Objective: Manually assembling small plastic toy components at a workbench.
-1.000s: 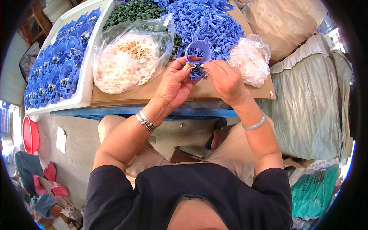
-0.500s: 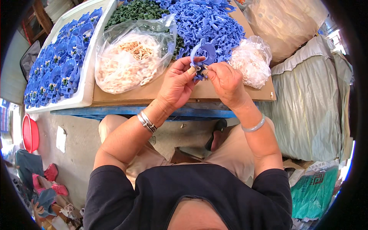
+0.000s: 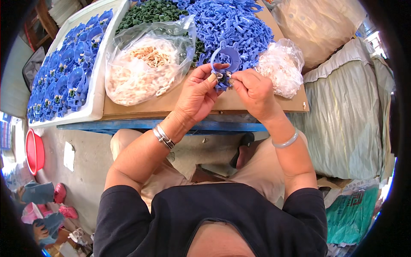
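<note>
My left hand [image 3: 198,92] is closed on a blue plastic ring-shaped part [image 3: 227,53], its thumb and fingers gripping the lower left of the ring. The ring stands up above my fingers, with a darker fitting at its base. My right hand [image 3: 255,91] pinches at the lower right of the same part; a small pale piece shows near its fingertips, too small to name surely. Behind the part spreads a big heap of blue plastic pieces [image 3: 231,25]. To the left of my left hand lies a clear bag of cream-coloured small pieces [image 3: 143,70].
A white foam tray [image 3: 99,92] of blue ring assemblies stands at left. Dark green pieces [image 3: 152,13] are heaped behind the bag. A smaller clear bag [image 3: 281,68] sits right of my hands, near large sacks [image 3: 342,111]. Another person's hand [image 3: 40,231] shows at lower left.
The blue ring part has tilted slightly, its ring facing me more. My right fingertips have shifted a little away from its base. The person at lower left has moved.
</note>
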Motion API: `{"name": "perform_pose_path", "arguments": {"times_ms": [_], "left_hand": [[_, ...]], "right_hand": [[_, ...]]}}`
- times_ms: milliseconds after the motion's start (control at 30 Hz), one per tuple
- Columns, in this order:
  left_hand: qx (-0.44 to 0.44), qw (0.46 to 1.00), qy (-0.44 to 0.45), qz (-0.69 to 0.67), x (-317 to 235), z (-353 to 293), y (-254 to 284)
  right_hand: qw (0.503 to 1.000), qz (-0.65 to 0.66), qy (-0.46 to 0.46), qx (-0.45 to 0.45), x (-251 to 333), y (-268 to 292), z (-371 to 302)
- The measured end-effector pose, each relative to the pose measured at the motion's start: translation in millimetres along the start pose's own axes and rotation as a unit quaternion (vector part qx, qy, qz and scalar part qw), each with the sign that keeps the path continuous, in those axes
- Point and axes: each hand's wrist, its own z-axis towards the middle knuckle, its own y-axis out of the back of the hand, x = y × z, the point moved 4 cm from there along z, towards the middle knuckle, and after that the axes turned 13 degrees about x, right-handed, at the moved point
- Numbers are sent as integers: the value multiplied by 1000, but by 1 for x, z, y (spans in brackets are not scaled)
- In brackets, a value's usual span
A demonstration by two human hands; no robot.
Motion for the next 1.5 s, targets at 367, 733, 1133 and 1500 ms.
{"name": "perform_pose_path", "arguments": {"times_ms": [367,733,1133,1500], "left_hand": [[-21,1000,-9,14,2,0,3],[-18,999,7,37,0,-2,5],[9,998,-7,61,1,-2,3],[39,995,-22,87,-3,0,-1]], "right_hand": [[984,-161,60,44,9,-2,3],[992,-111,51,29,6,1,2],[988,-141,61,10,9,-2,0],[992,-122,25,-19,12,1,2]]}}
